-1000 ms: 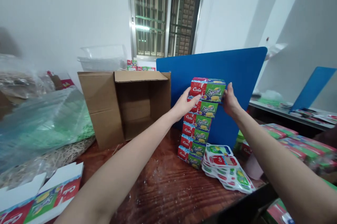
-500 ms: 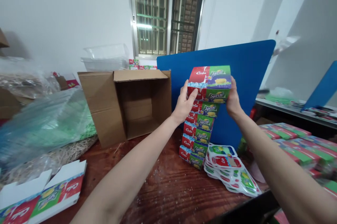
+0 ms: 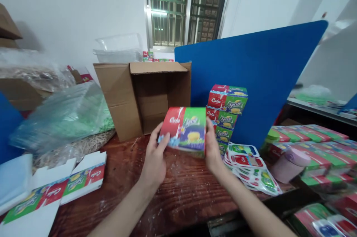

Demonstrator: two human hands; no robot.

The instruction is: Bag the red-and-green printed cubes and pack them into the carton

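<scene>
Between my two hands is a printed Cola and Sprite box (image 3: 184, 129), its red, green and purple top tilted toward me. My left hand (image 3: 156, 155) grips its left side, thumb on the near face. My right hand (image 3: 213, 148) is pressed along its right side. Just behind and to the right rises a stack of the same boxes (image 3: 227, 105), partly hidden by the held box and my right hand. An open brown carton (image 3: 119, 99) lies on its side beyond my left hand, its opening facing me.
Flat printed blister sheets (image 3: 248, 166) are piled right of the stack. A pink bottle (image 3: 291, 164) stands near rows of boxes (image 3: 315, 148) at right. A blue divider (image 3: 251, 62) runs behind. Unfolded printed cartons (image 3: 80, 181) and plastic bags (image 3: 64, 114) lie at left.
Both hands have brought the box off the top of the stack, down and left, closer to me. The view has shifted, showing more of the right side.
</scene>
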